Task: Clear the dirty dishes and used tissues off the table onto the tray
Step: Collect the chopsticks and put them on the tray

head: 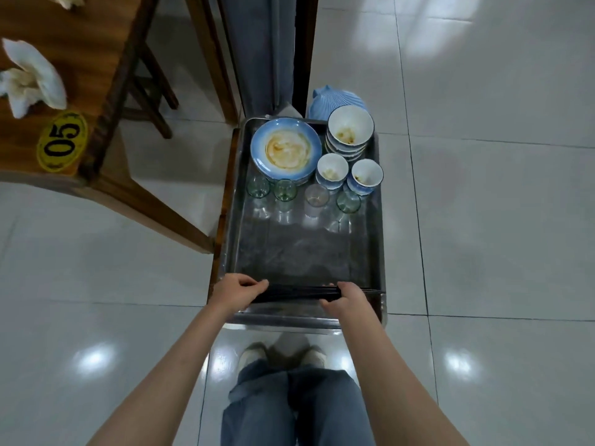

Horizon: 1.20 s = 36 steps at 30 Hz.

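Nearest the camera stood the person's legs in blue jeans [289, 407], with pale shoes [254, 354] on the glossy tiled floor [499, 252]. Both bare forearms reached forward and slightly inward to the near edge of the metal tray [375, 252]. The left hand [236, 292] lay knuckles up at the near left corner, its fingers curled round one end of a bundle of dark chopsticks [299, 292]; the right hand [346, 297] gripped the other end, fingers hooked over the top and thumb below. The chopsticks lay crosswise along the tray's near edge, level between the two hands. The tray's near half showed bare, scuffed metal. Past the middle stood a row of four small glasses [283, 189], upright and set slightly apart. Behind them, toward the far left corner, a blue-rimmed plate [286, 149] smeared with orange sauce sat on top of other plates. Toward the far right corner rose a stack of bowls [349, 132], the top one stained inside, and just in front of it two small cups [333, 170] stood side by side, nearly touching. Just past the tray's far right corner lay a ribbed blue object [338, 99]; what it was could not be told. At far left, the wooden surface [96, 43] carried crumpled white tissues [30, 77] and, at its near corner, a yellow oval tag [62, 141] reading 05.
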{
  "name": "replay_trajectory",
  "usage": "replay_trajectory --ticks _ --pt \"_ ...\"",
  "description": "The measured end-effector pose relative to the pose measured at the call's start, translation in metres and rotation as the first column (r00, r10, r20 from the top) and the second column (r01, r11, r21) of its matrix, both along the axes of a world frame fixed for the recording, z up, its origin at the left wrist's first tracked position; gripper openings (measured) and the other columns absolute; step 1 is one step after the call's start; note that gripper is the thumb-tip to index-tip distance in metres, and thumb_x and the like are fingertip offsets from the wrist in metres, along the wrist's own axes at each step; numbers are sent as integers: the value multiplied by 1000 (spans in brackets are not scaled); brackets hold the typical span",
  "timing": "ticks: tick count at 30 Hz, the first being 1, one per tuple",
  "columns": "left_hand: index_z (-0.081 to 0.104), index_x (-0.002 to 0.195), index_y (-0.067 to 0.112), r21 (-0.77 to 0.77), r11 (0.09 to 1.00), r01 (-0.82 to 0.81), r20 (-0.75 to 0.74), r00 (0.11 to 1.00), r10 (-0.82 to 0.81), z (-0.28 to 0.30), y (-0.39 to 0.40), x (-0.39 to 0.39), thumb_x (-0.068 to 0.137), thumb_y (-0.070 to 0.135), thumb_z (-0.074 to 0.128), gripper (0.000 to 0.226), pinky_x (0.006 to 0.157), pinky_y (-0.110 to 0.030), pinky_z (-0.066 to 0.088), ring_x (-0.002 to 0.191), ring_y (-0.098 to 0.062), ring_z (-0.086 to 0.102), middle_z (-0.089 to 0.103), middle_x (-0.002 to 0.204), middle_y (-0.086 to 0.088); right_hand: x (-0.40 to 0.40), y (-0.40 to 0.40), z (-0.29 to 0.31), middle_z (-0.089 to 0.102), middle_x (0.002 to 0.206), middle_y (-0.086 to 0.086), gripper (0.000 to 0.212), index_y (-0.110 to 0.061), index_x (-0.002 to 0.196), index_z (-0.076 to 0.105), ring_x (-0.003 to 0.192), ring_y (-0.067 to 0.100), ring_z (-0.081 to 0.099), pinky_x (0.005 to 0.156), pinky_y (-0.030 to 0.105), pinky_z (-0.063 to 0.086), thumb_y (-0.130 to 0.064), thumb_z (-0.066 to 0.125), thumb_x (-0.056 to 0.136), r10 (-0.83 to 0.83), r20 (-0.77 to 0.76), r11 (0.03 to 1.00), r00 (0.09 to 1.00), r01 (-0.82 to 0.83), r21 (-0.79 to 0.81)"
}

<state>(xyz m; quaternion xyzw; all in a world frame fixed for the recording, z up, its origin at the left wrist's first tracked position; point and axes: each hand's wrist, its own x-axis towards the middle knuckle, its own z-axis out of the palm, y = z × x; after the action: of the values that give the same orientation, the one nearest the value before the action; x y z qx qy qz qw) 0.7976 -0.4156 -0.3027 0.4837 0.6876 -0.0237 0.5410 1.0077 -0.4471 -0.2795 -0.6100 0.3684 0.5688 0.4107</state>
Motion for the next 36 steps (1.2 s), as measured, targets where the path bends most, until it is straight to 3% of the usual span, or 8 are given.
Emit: replay_trajectory --ticks 8,16,21,23,26,29,31,36 --pt "64 102 25 -88 833 546 -89 829 -552 -1 5 13 74 48 72 36 79 -32 54 85 -10 61 64 90 9 3 -1 -10 51 87 11 13 -1 107 49 94 24 57 93 44 44 -9 43 98 62 -22 996 998 -61 69" --pt "53 100 34 35 754 656 -75 754 -652 14 9 30 91 29 57 11 92 -39 45 89 -14 58 57 90 10 13 -3 1 61 93 13 11 -1 91 55 95 29 59 103 52 38 -13 56 92 51 -61 986 997 -40 159" --pt "54 106 30 40 767 640 -86 767 -636 25 15 24 93 26 55 13 99 -45 40 95 -19 58 61 96 5 22 -8 21 61 102 17 29 1 109 52 81 26 66 84 44 52 -20 60 91 247 95 960 964 -257 113" --pt "54 108 28 36 754 656 -120 752 -648 29 18 24 94 25 54 14 101 -45 37 97 -19 58 61 98 4 21 -13 22 57 115 20 46 -1 128 43 87 29 66 88 41 51 -23 60 91 458 398 888 795 -430 -163" --pt "54 108 28 33 731 682 -150 726 -671 32 22 24 94 25 54 15 103 -43 35 98 -19 58 62 100 3 23 -15 26 49 130 14 52 -13 139 32 111 32 54 81 37 46 -17 54 91 664 745 640 60 -561 -525" --pt "54 110 29 51 678 734 -192 673 -714 29 24 27 94 26 53 16 102 -42 31 102 -19 57 62 104 4 23 -8 13 51 132 4 47 -24 140 36 124 25 44 101 44 35 -23 47 94 615 613 82 -495 -734 -674" --pt "53 113 29 56 645 762 -207 641 -739 23 24 30 94 26 53 19 99 -41 32 105 -20 56 62 108 3 22 -3 2 49 136 0 44 -28 139 38 130 23 38 111 53 16 -29 45 96 648 523 -215 -553 -792 -572" --pt "53 121 30 49 621 783 -231 613 -755 2 20 27 93 26 53 28 99 -39 33 111 -22 54 61 117 1 21 -1 -18 63 113 0 30 -26 116 56 115 25 52 111 56 11 -27 62 86 691 402 -465 -600 -796 -388"
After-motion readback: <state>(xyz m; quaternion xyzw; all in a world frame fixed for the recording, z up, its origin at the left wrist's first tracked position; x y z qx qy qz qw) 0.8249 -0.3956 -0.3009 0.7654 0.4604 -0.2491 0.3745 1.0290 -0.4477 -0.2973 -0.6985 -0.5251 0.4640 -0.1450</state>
